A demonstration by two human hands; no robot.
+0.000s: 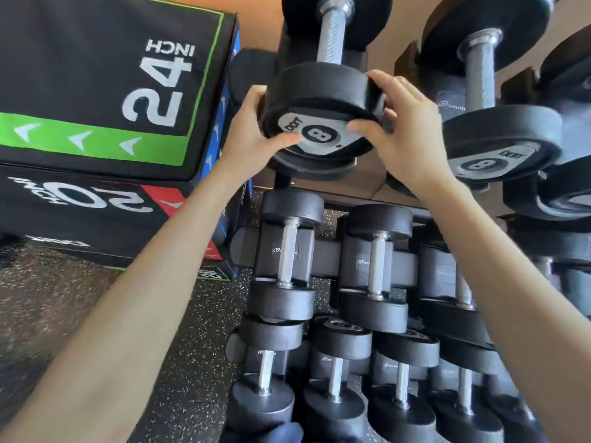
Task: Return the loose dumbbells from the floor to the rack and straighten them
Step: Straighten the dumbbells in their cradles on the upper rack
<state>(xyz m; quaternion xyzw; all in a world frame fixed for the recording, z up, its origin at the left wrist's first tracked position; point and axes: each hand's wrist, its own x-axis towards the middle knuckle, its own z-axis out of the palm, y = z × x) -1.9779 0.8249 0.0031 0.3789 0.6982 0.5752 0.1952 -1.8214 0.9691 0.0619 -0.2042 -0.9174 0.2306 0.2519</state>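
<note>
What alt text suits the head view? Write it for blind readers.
Left hand and right hand grip the near end of a dumbbell marked 8 on the top tier of the rack. A second 8 dumbbell sits to its right; more fill lower tiers; padded boxes stand left.

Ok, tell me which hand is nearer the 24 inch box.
Left. The left hand grips the dumbbell on the side toward the box; the right hand grips its opposite side, farther off.

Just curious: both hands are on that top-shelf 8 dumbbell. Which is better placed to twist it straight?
Probably the right hand: its fingers curl over the upper rim of the dumbbell, thumb on the label face. The left hand pinches the lower side edge, likely steadying.
</note>
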